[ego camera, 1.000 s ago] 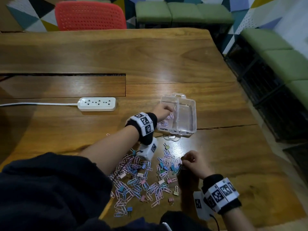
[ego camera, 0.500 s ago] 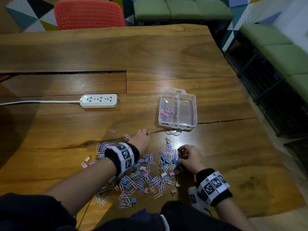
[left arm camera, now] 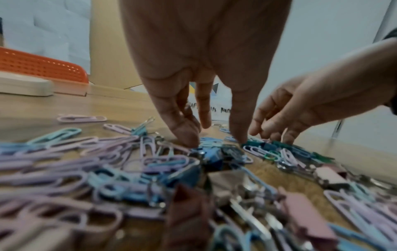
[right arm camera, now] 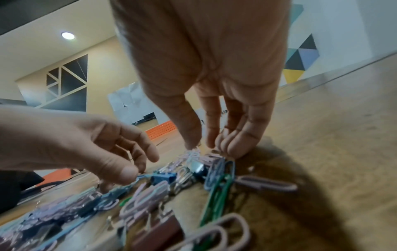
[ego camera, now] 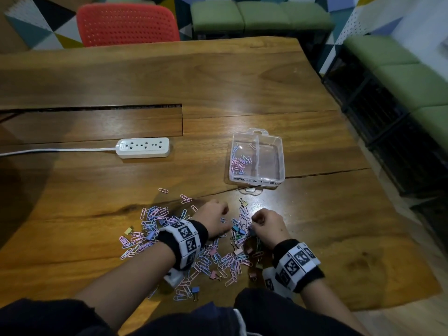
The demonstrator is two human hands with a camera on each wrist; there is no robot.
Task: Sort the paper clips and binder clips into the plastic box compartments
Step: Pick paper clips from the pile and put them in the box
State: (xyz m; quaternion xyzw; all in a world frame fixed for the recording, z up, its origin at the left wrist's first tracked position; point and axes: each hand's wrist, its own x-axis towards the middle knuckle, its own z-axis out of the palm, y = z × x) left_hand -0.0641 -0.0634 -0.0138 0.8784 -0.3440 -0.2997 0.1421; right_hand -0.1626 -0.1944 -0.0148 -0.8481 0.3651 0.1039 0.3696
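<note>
The wooden bench (ego camera: 242, 88) fills most of the head view, with a red chair (ego camera: 127, 24) at its far edge and green cushioned seats (ego camera: 260, 16) beyond it. A white power strip (ego camera: 143, 147) lies on the left half of the bench, its cord running off to the left.

The clear plastic box (ego camera: 278, 151) sits right of centre, split into 2 compartments. The left compartment holds a small cluster of paper clips; the right one looks bare through the clear plastic. The box lies apart from the heap below it.

Nearer the person, a loose heap of pastel paper clips (ego camera: 155, 213) spreads across the bench, mixed with small binder clips (ego camera: 195, 290) in blue, pink and yellow.

The left hand (ego camera: 213, 220) reaches down into the middle of the heap. In the left wrist view its fingers (left arm camera: 182, 122) point straight down, the tips touching clips on the bench; I cannot tell whether they pinch one.

The right hand (ego camera: 268, 225) sits just beside it, to the right, over the heap's right edge. In the right wrist view its fingertips (right arm camera: 234, 144) curl down together onto a knot of pale paper clips, and whether they actually grip any is unclear.
</note>
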